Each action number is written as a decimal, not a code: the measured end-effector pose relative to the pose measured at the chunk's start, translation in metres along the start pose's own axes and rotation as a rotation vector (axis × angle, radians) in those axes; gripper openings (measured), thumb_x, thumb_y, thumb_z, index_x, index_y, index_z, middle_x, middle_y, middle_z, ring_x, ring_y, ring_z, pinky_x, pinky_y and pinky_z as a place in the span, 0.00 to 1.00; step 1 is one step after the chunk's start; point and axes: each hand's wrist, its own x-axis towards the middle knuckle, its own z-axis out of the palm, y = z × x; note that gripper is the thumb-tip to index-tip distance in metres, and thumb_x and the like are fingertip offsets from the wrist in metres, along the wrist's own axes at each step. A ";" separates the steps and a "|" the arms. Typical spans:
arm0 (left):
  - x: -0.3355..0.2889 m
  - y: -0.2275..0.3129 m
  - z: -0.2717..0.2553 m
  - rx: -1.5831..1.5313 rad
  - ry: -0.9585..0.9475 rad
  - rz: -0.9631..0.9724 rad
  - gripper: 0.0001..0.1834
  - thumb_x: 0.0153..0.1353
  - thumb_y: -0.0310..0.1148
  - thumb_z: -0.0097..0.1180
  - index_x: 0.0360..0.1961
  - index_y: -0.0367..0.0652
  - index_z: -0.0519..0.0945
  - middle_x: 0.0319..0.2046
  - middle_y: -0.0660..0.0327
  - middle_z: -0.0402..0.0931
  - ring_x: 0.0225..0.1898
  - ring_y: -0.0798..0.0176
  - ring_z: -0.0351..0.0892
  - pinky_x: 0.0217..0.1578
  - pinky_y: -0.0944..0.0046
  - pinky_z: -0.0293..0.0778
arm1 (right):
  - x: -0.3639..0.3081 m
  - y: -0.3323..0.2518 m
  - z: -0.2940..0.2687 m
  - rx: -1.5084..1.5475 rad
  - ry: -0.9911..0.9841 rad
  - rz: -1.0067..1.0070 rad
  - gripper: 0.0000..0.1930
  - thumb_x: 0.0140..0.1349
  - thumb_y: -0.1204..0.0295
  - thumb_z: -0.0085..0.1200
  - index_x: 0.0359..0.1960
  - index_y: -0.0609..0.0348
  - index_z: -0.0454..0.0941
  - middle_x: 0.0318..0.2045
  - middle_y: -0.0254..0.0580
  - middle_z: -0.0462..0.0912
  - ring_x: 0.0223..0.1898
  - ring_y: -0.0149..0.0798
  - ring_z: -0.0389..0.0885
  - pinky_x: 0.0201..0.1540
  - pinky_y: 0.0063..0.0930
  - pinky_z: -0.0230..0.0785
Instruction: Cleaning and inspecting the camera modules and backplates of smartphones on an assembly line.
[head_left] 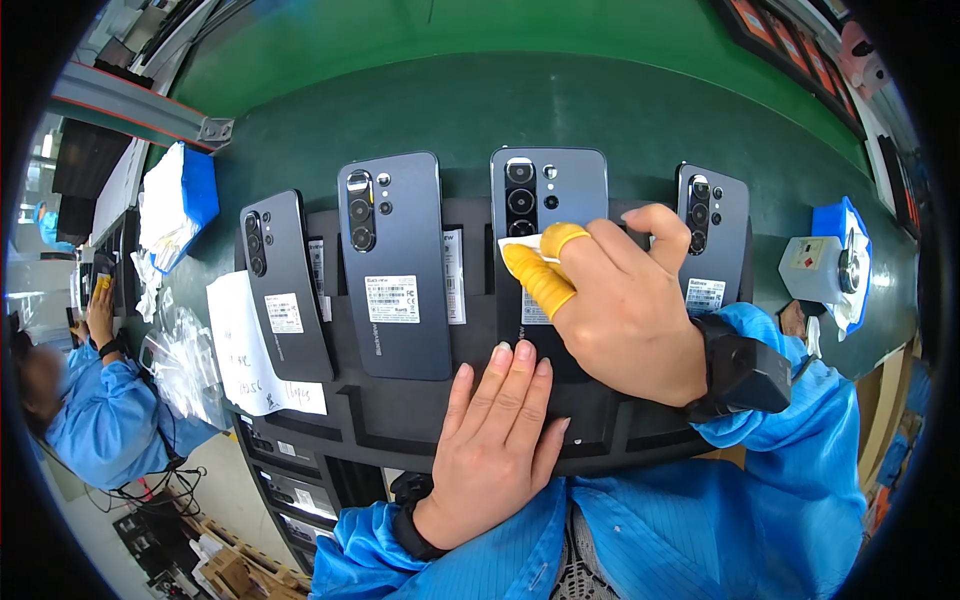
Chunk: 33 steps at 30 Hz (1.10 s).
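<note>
Several dark blue-grey smartphones lie face down in a row on a black tray, camera lenses toward the far side. My right hand, with yellow finger cots on two fingers, pinches a small white wipe against the back of the third phone, just below its lenses. My left hand lies flat with fingers stretched out, its fingertips by that phone's near end. To its left are the second phone and the leftmost phone. The rightmost phone is partly behind my right hand.
A handwritten paper sheet sits under the leftmost phone, beside clear plastic bags. Blue boxes of white wipes stand left and right, with a white bottle at the right. A co-worker in blue sits at the left.
</note>
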 end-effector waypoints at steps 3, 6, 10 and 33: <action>0.001 0.001 -0.001 0.000 -0.008 -0.002 0.31 0.52 0.33 0.65 0.58 0.36 0.75 0.61 0.46 0.70 0.65 0.48 0.66 0.66 0.45 0.55 | -0.003 0.006 -0.007 0.002 -0.055 0.047 0.08 0.46 0.74 0.64 0.30 0.61 0.85 0.33 0.34 0.78 0.34 0.34 0.74 0.49 0.45 0.51; 0.002 0.001 -0.001 -0.002 -0.011 0.000 0.31 0.52 0.33 0.65 0.58 0.36 0.75 0.61 0.46 0.70 0.65 0.48 0.66 0.66 0.45 0.56 | -0.005 0.015 -0.017 -0.057 -0.046 0.084 0.11 0.46 0.77 0.62 0.34 0.60 0.86 0.33 0.34 0.77 0.34 0.35 0.74 0.49 0.43 0.52; 0.000 0.000 0.000 0.014 -0.001 0.000 0.30 0.52 0.33 0.65 0.58 0.36 0.75 0.61 0.47 0.70 0.65 0.48 0.66 0.66 0.46 0.56 | 0.006 0.028 -0.026 -0.065 0.005 0.121 0.16 0.44 0.83 0.59 0.38 0.56 0.87 0.33 0.33 0.77 0.35 0.35 0.75 0.50 0.41 0.52; 0.001 0.002 -0.002 0.038 -0.034 -0.024 0.30 0.52 0.35 0.65 0.57 0.38 0.76 0.61 0.49 0.71 0.65 0.50 0.66 0.66 0.46 0.55 | 0.043 0.044 -0.001 0.144 -0.021 0.000 0.08 0.43 0.82 0.58 0.25 0.60 0.86 0.32 0.36 0.76 0.37 0.36 0.76 0.54 0.47 0.52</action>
